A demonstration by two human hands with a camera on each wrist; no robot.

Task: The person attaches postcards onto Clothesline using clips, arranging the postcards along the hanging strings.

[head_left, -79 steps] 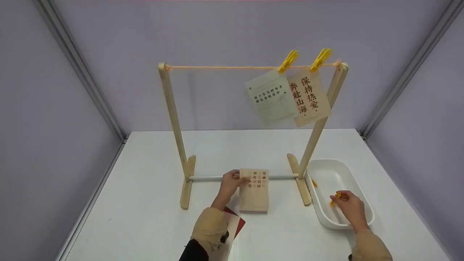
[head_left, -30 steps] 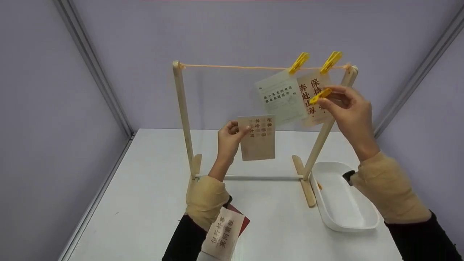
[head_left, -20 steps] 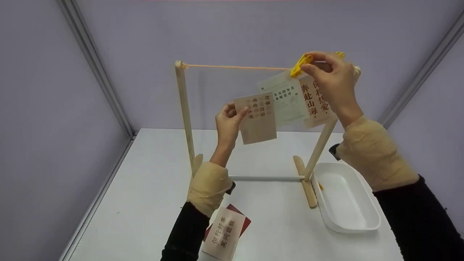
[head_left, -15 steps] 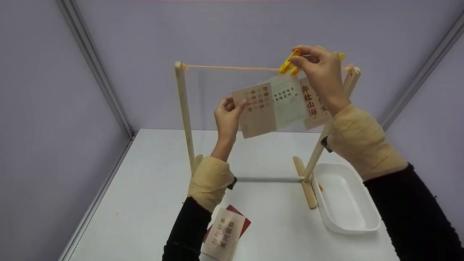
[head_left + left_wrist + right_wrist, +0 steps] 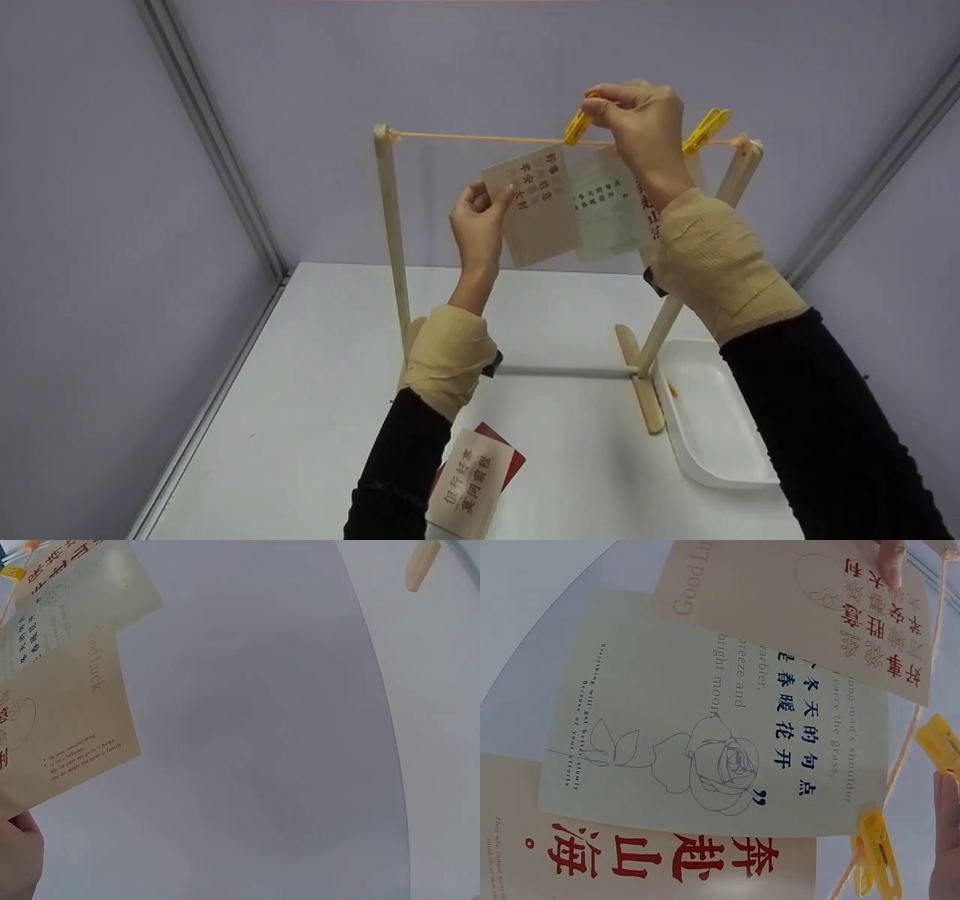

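Observation:
In the head view my left hand (image 5: 480, 225) pinches the left edge of a beige printed card (image 5: 541, 225), raised and tilted just below the orange string (image 5: 472, 137). My right hand (image 5: 641, 127) pinches a yellow clothespin (image 5: 577, 127) by its handle end, its tip right at the string above the card's upper right corner. The right wrist view has that clothespin (image 5: 939, 744) close beside the string. A pale green card (image 5: 780, 750) hangs from another yellow clothespin (image 5: 877, 855), partly overlapped by the beige card. Farther right hangs a red-lettered card (image 5: 645, 859), mostly hidden by my right arm in the head view.
The string spans a wooden frame, with a left post (image 5: 394, 225) and right post (image 5: 739, 176). A third clothespin (image 5: 706, 131) grips the string's right end. On the table lie printed cards (image 5: 472, 480); a white tray (image 5: 712, 472) holds a yellow clothespin (image 5: 673, 390).
The left hand has lifted the beige card from low by the table up to the string. From the tray, the right hand has brought a clothespin up to the string and then leftward.

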